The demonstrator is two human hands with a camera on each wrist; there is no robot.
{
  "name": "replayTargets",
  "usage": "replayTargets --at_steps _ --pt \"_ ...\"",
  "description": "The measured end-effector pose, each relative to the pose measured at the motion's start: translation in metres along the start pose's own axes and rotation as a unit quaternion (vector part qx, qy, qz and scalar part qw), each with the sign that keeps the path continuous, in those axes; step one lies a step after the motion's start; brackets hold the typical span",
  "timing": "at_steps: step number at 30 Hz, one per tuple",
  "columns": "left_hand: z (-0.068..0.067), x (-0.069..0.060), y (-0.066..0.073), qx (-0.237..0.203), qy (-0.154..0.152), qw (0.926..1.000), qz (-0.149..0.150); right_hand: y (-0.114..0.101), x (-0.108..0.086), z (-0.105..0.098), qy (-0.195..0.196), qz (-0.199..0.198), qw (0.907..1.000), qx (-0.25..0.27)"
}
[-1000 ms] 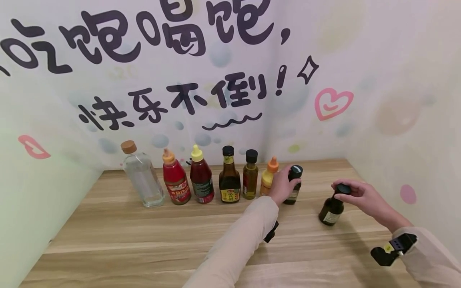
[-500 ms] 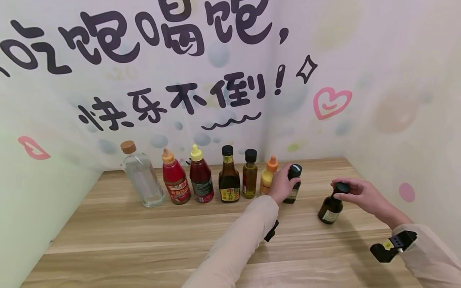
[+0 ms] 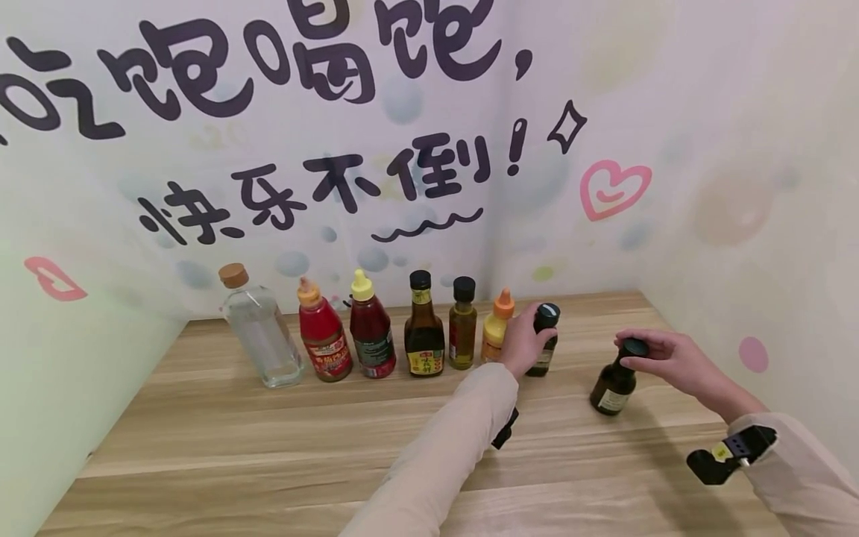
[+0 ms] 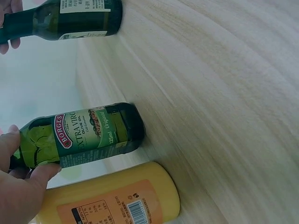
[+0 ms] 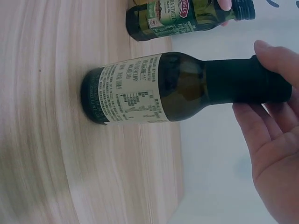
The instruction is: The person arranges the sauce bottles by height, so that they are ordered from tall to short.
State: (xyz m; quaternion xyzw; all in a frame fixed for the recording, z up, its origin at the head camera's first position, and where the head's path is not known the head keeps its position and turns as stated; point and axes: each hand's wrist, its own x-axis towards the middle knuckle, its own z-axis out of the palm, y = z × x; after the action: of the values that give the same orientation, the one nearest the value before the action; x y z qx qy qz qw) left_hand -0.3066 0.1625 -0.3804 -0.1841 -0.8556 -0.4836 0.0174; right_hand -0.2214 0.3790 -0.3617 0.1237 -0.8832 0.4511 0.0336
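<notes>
Near the right end of a row of bottles, my left hand (image 3: 522, 344) grips a small green olive oil bottle (image 3: 540, 362) by its neck. Its label reads Borges in the left wrist view, where thumb and fingers lie round the neck. Farther right, my right hand (image 3: 676, 365) pinches the black-capped top of a dark glass bottle (image 3: 614, 391) with a pale label. That bottle stands on the table, and the right wrist view shows the thumb and fingers on opposite sides of its cap. A yellow squeeze bottle (image 4: 117, 198) with an orange label stands close beside the olive oil.
Leftward along the wooden table (image 3: 268, 455) stand an oil bottle (image 3: 462, 332), a dark sauce bottle (image 3: 424, 335), two red squeeze bottles, one yellow-capped (image 3: 373, 339) and one orange-capped (image 3: 326, 339), and a clear glass bottle (image 3: 263, 335). A printed wall hanging (image 3: 429, 246) rises behind them.
The head view has shifted slightly, moving everything a little to the left in it. Both hands keep their holds, and the bottles stay in their places.
</notes>
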Motion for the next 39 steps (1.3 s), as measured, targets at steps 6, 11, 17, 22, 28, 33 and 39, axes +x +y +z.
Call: replayTargets --at_steps 6,11,17,22,28,33,39 --pt "0.001 0.0 -0.001 -0.007 -0.002 1.0 0.001 -0.001 0.001 0.0 0.006 0.012 0.9998 -0.015" --pt "0.001 0.0 -0.001 -0.007 -0.002 1.0 0.005 -0.007 0.004 -0.001 0.011 0.011 0.9995 -0.027" --pt "0.002 0.0 -0.001 -0.001 -0.001 1.0 0.004 -0.015 0.012 -0.006 0.023 0.012 0.9991 -0.033" --pt "0.001 0.001 -0.001 0.007 -0.005 1.0 -0.002 -0.021 0.021 -0.008 0.026 0.018 0.9987 -0.039" --pt "-0.005 0.0 0.001 0.016 -0.01 0.9998 0.007 -0.023 0.032 -0.009 0.025 0.033 0.9982 -0.043" --pt "-0.007 0.001 0.002 0.023 -0.014 0.9994 0.021 -0.02 0.041 -0.005 0.031 0.037 0.9977 -0.049" --pt "-0.007 0.002 0.004 0.032 -0.022 0.999 0.02 -0.015 0.049 -0.001 0.025 0.036 0.9979 -0.047"
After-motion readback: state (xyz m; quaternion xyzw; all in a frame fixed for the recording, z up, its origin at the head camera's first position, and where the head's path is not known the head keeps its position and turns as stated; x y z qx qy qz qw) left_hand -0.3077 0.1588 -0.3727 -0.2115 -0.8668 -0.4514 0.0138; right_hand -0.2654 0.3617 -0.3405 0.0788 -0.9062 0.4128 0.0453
